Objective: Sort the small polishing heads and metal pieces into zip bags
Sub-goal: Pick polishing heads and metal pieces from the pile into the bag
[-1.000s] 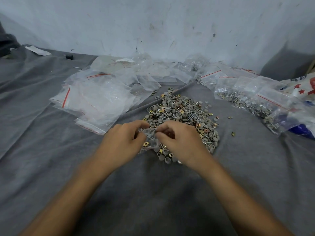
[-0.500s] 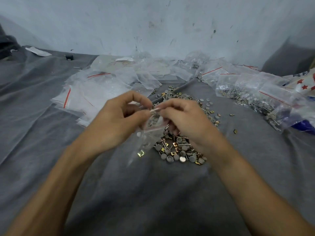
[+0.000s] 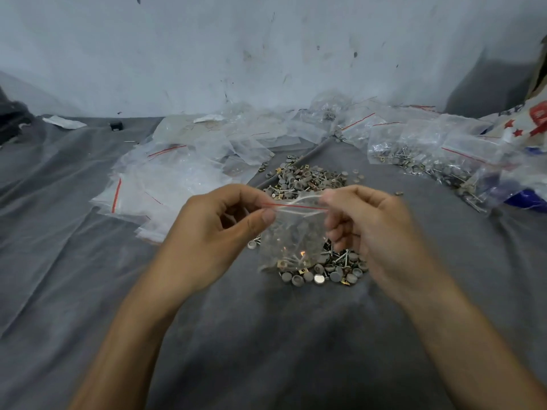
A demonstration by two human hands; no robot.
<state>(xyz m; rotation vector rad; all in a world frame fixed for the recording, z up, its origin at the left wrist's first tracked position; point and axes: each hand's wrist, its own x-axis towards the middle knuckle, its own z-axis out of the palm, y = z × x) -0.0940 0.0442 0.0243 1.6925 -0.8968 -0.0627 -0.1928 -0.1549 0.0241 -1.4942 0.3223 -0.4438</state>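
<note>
We are pinching the zip bag, left hand at one top corner, right hand at the other; its red seal is running sideways between them, equally near both; the pile is lying beneath.

Dim, flat, cool light, soft shadows, slight blur, wide-angle bending at edges

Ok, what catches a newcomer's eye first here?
Dead centre, the left hand and right hand pinch the red-striped top of a small clear zip bag holding a few parts. Beneath it a heap of grey polishing heads and metal pieces lies on the grey cloth, with clear plastic bags fanned out behind.
</note>
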